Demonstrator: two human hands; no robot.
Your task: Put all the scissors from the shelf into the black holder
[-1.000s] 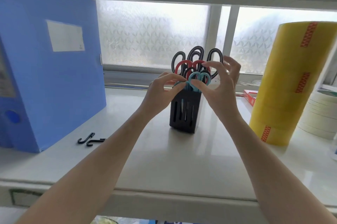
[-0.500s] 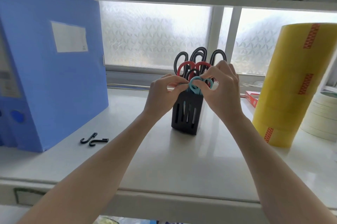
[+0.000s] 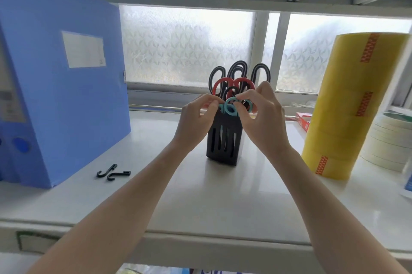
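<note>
A blue file box (image 3: pixel 60 86) stands at the left end of the white shelf (image 3: pixel 200 202), and two small black hooks (image 3: pixel 113 172) lie just in front of its lower right corner.

The left hand (image 3: pixel 196 122) reaches in from the lower left; its fingers (image 3: pixel 211 104) are drawn narrow, thumb and forefinger pinched at the left edge of the teal scissors (image 3: pixel 231 108), touching the handle. The black holder (image 3: pixel 224 142) stands upright near the middle of the shelf, with long slots down its front wall through which pale blades show. The teal scissors sit in the front of it, handle loops just above its rim. Behind them in the same holder stand red-handled scissors (image 3: pixel 234 84) and, taller at the back, black-handled scissors (image 3: pixel 239 70), all with their handles upward.

The right hand (image 3: pixel 265 122) comes from the lower right, fingers curled close, thumb and forefinger closed on the right loop of the teal scissors. Both hands thus grip the same pair from opposite sides.

Further right a tall stack of yellow tape rolls (image 3: pixel 352 106) stands on the shelf, well apart from the holder, with a small red box (image 3: pixel 303 118) behind its base and a lower stack of pale tape rolls (image 3: pixel 388 140) just beside it.
</note>
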